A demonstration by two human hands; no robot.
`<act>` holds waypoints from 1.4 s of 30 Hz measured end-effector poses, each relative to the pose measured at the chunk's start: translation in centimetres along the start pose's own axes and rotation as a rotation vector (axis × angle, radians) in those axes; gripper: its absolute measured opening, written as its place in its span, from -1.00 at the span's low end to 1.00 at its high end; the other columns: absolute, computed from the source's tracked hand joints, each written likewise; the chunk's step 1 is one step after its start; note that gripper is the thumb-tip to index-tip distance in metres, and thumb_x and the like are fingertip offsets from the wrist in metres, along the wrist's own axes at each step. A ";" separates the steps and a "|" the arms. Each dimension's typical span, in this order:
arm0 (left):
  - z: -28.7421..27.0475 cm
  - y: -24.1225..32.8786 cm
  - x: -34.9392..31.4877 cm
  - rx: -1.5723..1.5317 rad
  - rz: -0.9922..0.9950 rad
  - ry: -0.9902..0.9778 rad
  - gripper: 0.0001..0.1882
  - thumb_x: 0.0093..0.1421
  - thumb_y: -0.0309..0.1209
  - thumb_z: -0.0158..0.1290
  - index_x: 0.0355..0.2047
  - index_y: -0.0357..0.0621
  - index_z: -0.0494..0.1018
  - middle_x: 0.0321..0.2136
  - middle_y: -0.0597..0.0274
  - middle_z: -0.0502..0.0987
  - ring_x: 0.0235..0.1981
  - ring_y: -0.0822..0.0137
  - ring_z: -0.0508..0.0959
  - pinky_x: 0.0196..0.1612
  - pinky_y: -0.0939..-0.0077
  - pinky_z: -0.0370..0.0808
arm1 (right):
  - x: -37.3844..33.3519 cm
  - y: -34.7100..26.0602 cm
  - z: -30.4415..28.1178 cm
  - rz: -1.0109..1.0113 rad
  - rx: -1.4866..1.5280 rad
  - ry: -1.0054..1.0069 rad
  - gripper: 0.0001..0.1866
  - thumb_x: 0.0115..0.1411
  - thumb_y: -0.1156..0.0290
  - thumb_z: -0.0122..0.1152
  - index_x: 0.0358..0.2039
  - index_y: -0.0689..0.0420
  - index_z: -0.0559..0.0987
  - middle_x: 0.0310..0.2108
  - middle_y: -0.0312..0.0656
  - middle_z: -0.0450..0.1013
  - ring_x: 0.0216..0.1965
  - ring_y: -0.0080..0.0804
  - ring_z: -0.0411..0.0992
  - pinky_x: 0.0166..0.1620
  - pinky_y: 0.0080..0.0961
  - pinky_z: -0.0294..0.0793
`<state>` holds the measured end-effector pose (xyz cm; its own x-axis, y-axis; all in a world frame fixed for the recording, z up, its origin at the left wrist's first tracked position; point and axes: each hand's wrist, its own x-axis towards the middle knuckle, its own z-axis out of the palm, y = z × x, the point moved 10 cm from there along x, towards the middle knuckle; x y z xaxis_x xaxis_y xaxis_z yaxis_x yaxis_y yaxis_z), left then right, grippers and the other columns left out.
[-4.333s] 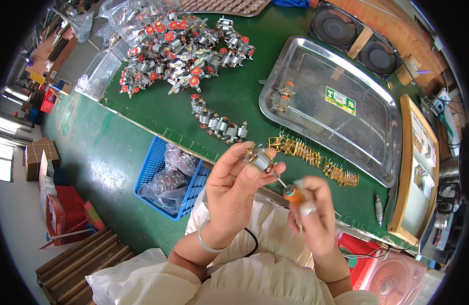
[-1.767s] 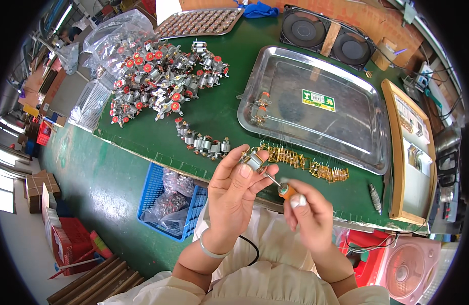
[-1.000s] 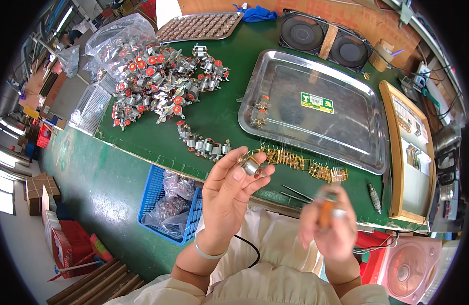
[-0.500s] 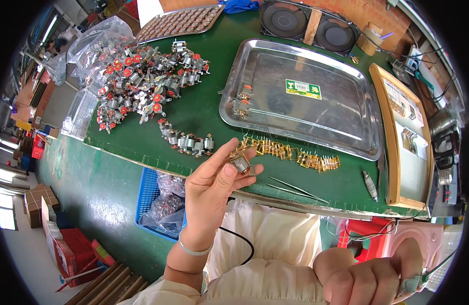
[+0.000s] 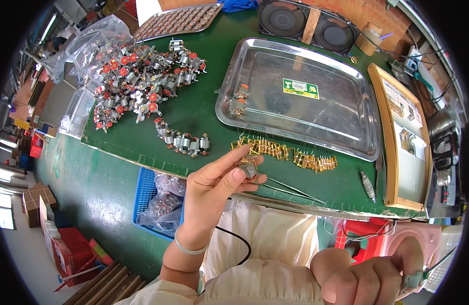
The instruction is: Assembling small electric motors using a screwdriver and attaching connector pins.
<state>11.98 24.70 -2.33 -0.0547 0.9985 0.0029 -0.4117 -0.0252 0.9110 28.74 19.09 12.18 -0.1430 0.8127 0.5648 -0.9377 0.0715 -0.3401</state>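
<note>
My left hand [image 5: 206,190] is closed near the table's front edge. Between its thumb and fingers it pinches a small silver motor-like part [image 5: 248,169]. Just beyond the fingertips lies a row of small brass-coloured frames [image 5: 275,149] with thin wire leads. Steel tweezers [image 5: 295,191] rest to the right of the hand. At the lower right my right hand [image 5: 369,277] is curled, with greenish wrapping on one finger. A thin dark rod or cable passes by that finger; what the fingers hold is hidden.
A steel tray [image 5: 336,122] holds two similar parts at its left. Similar parts with red discs form a heap [image 5: 138,76] at the left, and a short row [image 5: 183,143] lies nearer. Around them are a wooden-framed box [image 5: 392,152], two black fans [image 5: 282,20] and a blue crate [image 5: 143,198].
My left hand has moved slightly right and down with the motor-like part, which has turned a little. The whole view has shifted slightly. My right hand stays nearly still.
</note>
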 end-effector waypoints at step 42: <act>0.6 -1.8 -0.3 -0.072 -0.118 -0.118 -0.64 0.01 -0.57 0.06 -0.13 -0.31 0.34 -0.36 0.07 0.48 -0.40 0.30 0.54 -0.36 0.59 0.53 | -1.2 8.5 -12.3 0.373 -0.843 0.231 -0.86 0.10 0.61 0.00 -0.29 0.33 0.39 -0.42 -0.21 0.43 -0.42 -0.61 0.40 -0.33 -0.68 0.45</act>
<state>13.30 24.51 -3.66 0.1028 0.9934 -0.0500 -0.4732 0.0931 0.8760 24.86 25.79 -0.64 -0.2365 0.9551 0.1783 -0.2940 0.1045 -0.9501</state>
